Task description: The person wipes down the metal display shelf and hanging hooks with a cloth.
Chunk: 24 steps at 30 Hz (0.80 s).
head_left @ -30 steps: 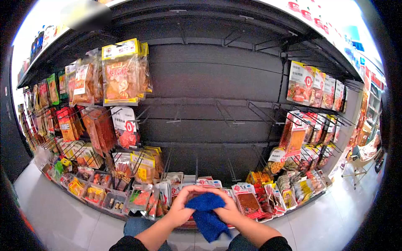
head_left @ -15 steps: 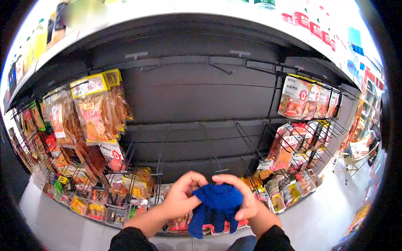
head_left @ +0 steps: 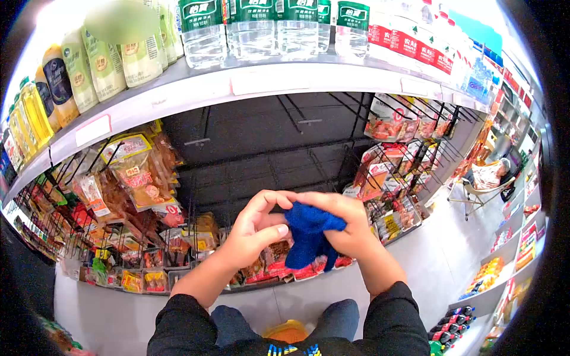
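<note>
You have the blue cloth [head_left: 304, 248] between your two hands, bunched at its top, with loose ends hanging below the fingers. Your right hand [head_left: 351, 228] is grasping it — fingers laid across its upper edge, thumb side pressed to its right flank. Your left hand [head_left: 252, 232] is curled, its fingertips and thumb at the cloth's left edge; whether they pinch it or merely touch, you cannot tell. Well above the fingers: a shelf [head_left: 178, 98] with a pale front edge, carrying upright water bottles [head_left: 252, 37] with green labels. Up and to the right of the fingers, red-labelled bottles [head_left: 409, 41] share that shelf. Beyond the fingers, a dark back panel [head_left: 237, 127] with wire hooks. To the left of the fingers, yellow-topped packets [head_left: 138, 175] hang; up and to the right, meat packets [head_left: 387, 121] hang likewise. Behind and below the cloth lie red packets [head_left: 306, 274], partly hidden. Below the fingers: your knees [head_left: 339, 317] and the pale floor [head_left: 415, 273]. Far right of the fingers, well apart — a seated person [head_left: 487, 175] on a folding chair [head_left: 473, 196].
</note>
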Motion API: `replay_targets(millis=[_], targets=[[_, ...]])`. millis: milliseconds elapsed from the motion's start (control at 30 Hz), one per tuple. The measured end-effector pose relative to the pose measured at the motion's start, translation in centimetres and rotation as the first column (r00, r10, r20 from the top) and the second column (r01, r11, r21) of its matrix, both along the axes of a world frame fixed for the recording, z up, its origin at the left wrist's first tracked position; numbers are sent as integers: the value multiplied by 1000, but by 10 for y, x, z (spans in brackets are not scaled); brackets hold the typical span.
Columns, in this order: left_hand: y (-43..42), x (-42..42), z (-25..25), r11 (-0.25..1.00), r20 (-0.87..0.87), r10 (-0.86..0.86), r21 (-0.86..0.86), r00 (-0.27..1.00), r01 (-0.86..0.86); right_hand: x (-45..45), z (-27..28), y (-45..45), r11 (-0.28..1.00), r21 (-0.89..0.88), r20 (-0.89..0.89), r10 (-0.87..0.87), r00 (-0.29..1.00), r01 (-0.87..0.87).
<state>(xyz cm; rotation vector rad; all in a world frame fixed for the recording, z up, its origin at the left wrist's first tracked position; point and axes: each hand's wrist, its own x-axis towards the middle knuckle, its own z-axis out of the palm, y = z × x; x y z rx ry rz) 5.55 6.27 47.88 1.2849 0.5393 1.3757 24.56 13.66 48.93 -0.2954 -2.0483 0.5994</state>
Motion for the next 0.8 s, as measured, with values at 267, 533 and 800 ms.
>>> replay_targets(millis=[267, 533, 800], targets=[[-38, -21, 23, 966, 12, 188, -184, 982, -183, 3, 44, 28, 539, -699, -684, -313, 659, -470], [-92, -38, 12, 864, -70, 329, -379, 942, -331, -55, 88, 68, 479, -768, -632, -457, 626, -425], [-112, -49, -37, 800, -22, 398, -481, 917, -359, -94, 68, -25, 712, -677, -198, 66, 978, -185]])
